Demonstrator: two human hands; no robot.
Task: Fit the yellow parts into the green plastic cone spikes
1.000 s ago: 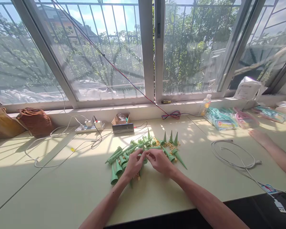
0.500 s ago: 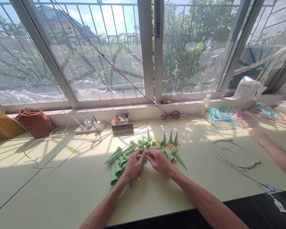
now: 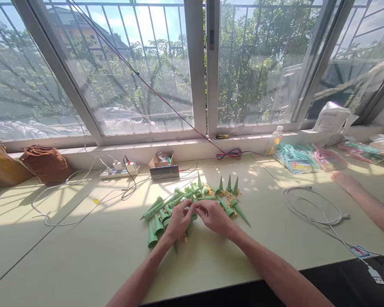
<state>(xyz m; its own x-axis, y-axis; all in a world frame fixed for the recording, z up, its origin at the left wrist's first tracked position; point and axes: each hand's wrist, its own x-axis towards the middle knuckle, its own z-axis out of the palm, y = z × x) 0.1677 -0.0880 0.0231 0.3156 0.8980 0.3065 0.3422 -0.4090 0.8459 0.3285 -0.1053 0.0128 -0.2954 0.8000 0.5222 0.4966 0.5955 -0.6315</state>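
Over a heap of green plastic watering spikes [image 3: 152,238], my two hands meet with their fingertips close together. My left hand [image 3: 180,219] is closed around a green spike whose pointed tip [image 3: 192,197] sticks up above the fingers. Beside it my right hand [image 3: 213,216] pinches at the same spot; whatever is between its fingers is too small and hidden to name. Small yellow-orange plastic pieces [image 3: 233,199] lie among the spikes. A few cones [image 3: 236,186] stand upright behind my right hand, and one long spike [image 3: 242,214] lies to its right.
A small cardboard box [image 3: 161,158] sits behind a dark phone-like slab [image 3: 164,172]. White cables [image 3: 310,217] coil at right, near a co-worker's arm [image 3: 365,200]. Bagged teal hangers [image 3: 294,157], a bottle [image 3: 276,140], a power strip [image 3: 120,170] and a brown bag [image 3: 46,164] line the window.
My hands stay almost in the same place, fingertips together. At the far right, a co-worker's further hand and the bagged items by it have shifted slightly.
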